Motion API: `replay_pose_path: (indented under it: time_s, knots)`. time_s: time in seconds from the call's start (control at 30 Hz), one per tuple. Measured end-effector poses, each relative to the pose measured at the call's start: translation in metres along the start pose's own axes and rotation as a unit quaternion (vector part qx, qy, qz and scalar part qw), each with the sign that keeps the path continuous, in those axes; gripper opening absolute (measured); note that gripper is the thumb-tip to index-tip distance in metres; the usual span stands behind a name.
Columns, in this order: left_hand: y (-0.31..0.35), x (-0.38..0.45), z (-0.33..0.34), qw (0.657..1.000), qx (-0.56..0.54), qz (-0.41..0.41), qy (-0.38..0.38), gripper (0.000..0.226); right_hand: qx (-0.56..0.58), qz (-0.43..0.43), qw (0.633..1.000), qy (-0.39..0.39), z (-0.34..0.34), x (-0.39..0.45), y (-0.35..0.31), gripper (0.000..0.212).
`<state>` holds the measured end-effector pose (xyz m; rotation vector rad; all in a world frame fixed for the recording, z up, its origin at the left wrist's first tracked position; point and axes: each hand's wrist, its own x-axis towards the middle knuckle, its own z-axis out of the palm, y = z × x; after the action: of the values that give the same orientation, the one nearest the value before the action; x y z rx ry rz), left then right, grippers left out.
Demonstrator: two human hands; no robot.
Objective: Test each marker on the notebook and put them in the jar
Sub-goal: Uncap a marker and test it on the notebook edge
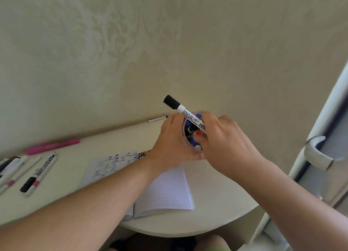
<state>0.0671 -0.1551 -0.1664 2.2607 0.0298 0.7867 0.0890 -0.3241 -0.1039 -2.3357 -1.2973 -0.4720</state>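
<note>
The right hand (220, 137) curls its fingers around the lower end of a white marker (185, 113) with a black cap, holding it tilted so that the capped end points up and away from the grip, toward the wall (131, 53). The barcoded end of the marker sits at the mouth of a clear jar (194, 136), right under the right hand's fingertips. Inside the jar, just below the grip, other markers stand on end, showing blue, red, white and dark tips.

The left hand (170, 143) wraps around the far side of the jar from the right hand, its fingers curved along the jar's wall and its thumb side toward the rim, so the jar is held between the two hands, above the table (216, 209).

Directly beneath the hands and the left forearm lies an open notebook (165, 192); the page nearer the right hand is lined and blank, while the page further out on the left-hand side carries blue scribbles and a strip of coloured dots along its upper edge. Beyond the left hand, against the wall, lies a thin white pen (157, 119).

Well away from the grip, at the far left of the table, lie more markers: a pink highlighter (52, 147), a white marker with a black cap (37, 175), and several others with pink and dark ends, blurred at the picture's edge. On the right-hand side, past the right forearm, stands a white door (329, 119) with a curved handle (318, 153).
</note>
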Motion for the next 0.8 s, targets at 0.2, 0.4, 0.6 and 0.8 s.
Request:
replay_pose_path:
  time_s: [0.2,0.4,0.6,0.8]
  knots:
    - [0.004,-0.014,0.010,0.993,-0.096,-0.043,0.044,0.086,0.039,0.065,0.997,-0.026,0.003,-0.006,-0.002,0.040]
    - [0.009,-0.017,0.011,0.998,-0.055,-0.026,0.036,0.071,0.136,0.072,0.986,-0.071,0.003,0.002,-0.007,0.024]
    - [0.003,-0.019,0.007,0.993,-0.106,-0.034,0.046,0.093,0.147,0.071,0.985,0.056,0.012,-0.001,0.000,0.035]
    - [0.004,-0.011,0.007,0.997,-0.071,-0.007,0.025,0.074,0.116,0.055,0.992,-0.018,0.009,-0.001,0.001,0.022]
